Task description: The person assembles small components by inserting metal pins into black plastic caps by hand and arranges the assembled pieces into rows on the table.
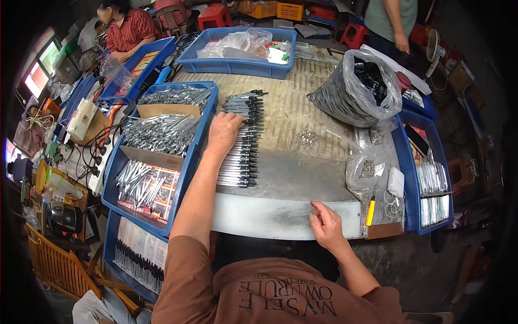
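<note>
A long row of pens [237, 162], silver with black ends, lies side by side on the table. My left hand [224, 130] rests at the left side of this row, its fingers bent together against the pens; whether it grips one is hidden. Over the white strip [259, 217] along the front edge, my right hand [327, 224] hovers or rests with nothing in it, the index finger stretched and the others loosely curled. Beside my left forearm stands a blue tray [200, 132] of silver pen parts [162, 129], divided by cardboard, with loose slim white-and-silver pieces [141, 181] in its nearest section.
A clear bag [337, 92] of black parts stands at the back right. Small bags of metal bits [368, 168] and a yellow-handled tool [370, 210] lie nearer. Blue trays [414, 178] flank the table; another [237, 67] sits at the back. Two people are beyond.
</note>
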